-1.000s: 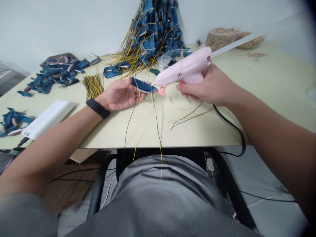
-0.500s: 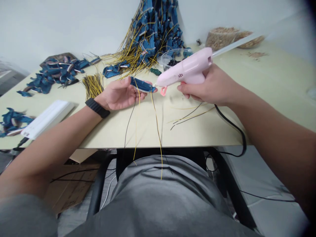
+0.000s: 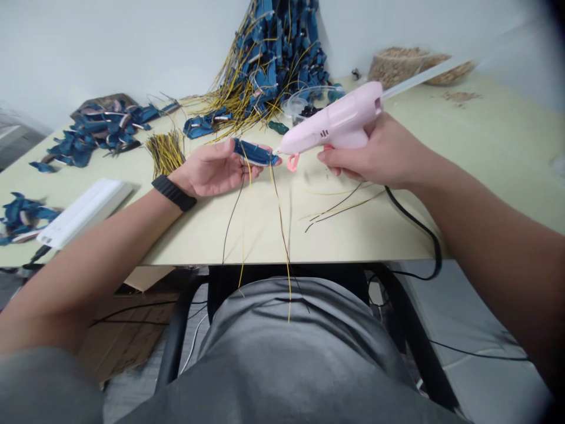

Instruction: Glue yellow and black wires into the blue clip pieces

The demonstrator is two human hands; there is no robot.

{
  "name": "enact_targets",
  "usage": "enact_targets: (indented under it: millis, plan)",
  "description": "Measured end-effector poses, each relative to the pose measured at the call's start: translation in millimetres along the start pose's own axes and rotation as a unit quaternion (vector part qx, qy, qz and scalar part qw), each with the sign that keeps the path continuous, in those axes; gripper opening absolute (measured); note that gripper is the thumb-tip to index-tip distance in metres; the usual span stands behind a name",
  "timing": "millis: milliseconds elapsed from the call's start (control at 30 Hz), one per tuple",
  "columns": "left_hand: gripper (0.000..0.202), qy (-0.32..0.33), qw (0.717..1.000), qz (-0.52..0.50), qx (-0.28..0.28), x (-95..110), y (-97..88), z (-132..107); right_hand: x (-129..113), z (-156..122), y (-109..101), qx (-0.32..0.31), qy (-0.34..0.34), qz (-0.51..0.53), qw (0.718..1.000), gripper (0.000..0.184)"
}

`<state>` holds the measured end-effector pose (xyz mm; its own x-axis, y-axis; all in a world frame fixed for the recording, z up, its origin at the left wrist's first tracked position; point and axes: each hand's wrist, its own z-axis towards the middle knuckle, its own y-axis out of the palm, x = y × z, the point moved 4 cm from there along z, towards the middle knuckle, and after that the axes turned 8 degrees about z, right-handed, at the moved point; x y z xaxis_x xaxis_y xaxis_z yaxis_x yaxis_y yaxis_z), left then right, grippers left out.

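Note:
My left hand [image 3: 212, 169] lies palm up over the table and is closed on a small blue part [image 3: 253, 153] from which thin yellow and black wires [image 3: 282, 235] hang down past the table edge onto my lap. My right hand [image 3: 375, 154] grips a pink glue gun [image 3: 335, 123] with a clear glue stick sticking out of its back. The gun's nozzle touches the right end of the blue part. A black cord [image 3: 419, 227] runs from the gun over the front edge of the table.
A tall heap of blue parts with yellow wires [image 3: 273, 59] leans on the wall behind. More blue parts [image 3: 95, 132] lie at the left, by a bundle of yellow wires [image 3: 166, 152] and a white box [image 3: 83, 211]. Bowls of brown bits [image 3: 397, 66] stand back right.
The glue gun drew back slightly to the right, then came back so its tip meets the blue part again. My left hand has stayed put.

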<state>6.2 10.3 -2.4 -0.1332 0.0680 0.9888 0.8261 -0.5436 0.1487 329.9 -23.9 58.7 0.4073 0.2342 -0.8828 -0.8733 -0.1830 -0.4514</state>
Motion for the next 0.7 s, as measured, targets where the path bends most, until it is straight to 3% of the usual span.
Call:
enact_targets:
  millis: [167, 333, 500, 700]
  plan:
    - [0.062, -0.013, 1.000, 0.013, 0.023, -2.0, -3.7, 0.7, 0.0, 0.8, 1.5, -0.003, -0.010, 0.009, 1.000, 0.034]
    - [0.071, -0.010, 1.000, -0.001, -0.003, -1.4, -1.7, 1.2, -6.1, -3.3, 3.9, -0.014, 0.003, 0.008, 1.000, 0.036]
    - [0.066, -0.010, 1.000, 0.010, 0.006, -3.5, -5.0, 3.4, -3.6, -1.3, 3.7, -0.025, -0.015, 0.015, 0.999, 0.037]
    - [0.072, -0.007, 0.998, -0.039, -0.044, -2.6, 4.1, 6.9, -4.9, -1.2, 3.8, -0.015, 0.003, 0.008, 1.000, 0.042]
